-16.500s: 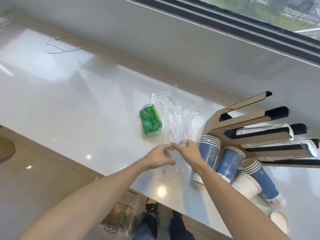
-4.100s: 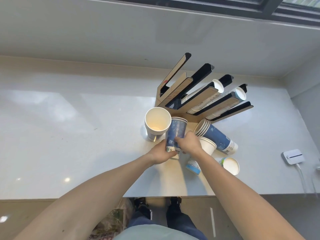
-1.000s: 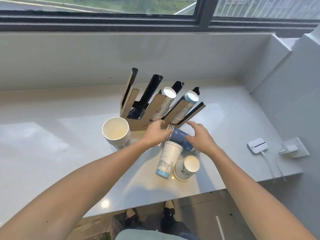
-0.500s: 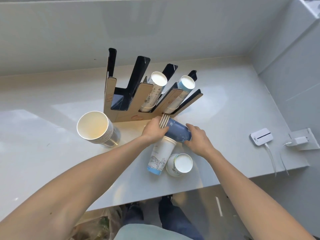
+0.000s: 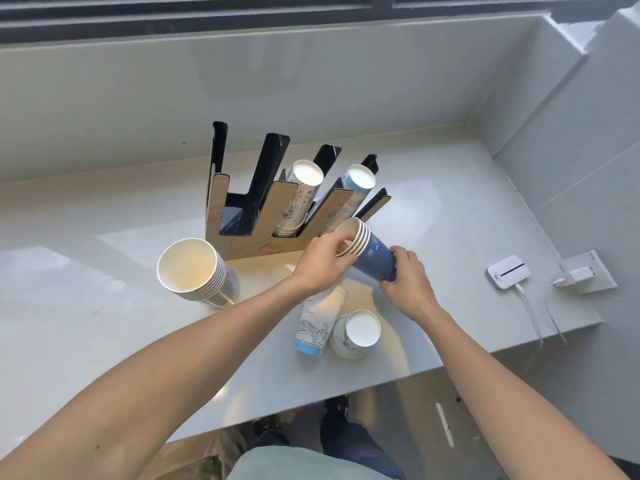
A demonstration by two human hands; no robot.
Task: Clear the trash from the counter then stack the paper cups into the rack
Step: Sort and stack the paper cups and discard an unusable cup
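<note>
Both hands hold a tilted stack of dark blue paper cups (image 5: 375, 260) just in front of the cardboard cup rack (image 5: 263, 209). My left hand (image 5: 320, 263) grips the stack's rims, with fingers inside the mouth. My right hand (image 5: 407, 284) holds its base end. Two rack slots hold cup stacks, one white (image 5: 300, 194) and one light blue (image 5: 358, 183); the two left slots look empty. An upright stack of cups (image 5: 194, 271) stands left of the rack. A white-and-blue cup (image 5: 317, 323) lies on its side beside an upside-down cup (image 5: 356, 332).
The white counter (image 5: 86, 323) ends in a front edge close to the lying cups. A small white device (image 5: 508, 271) with a cable and a wall charger (image 5: 581, 273) sit at the right. A low wall runs behind the rack. A bag shows on the floor below.
The dark blue cup stack has been lifted off the counter and tilted, its mouth now facing up-left toward the rack. My left hand shifted to the rims.
</note>
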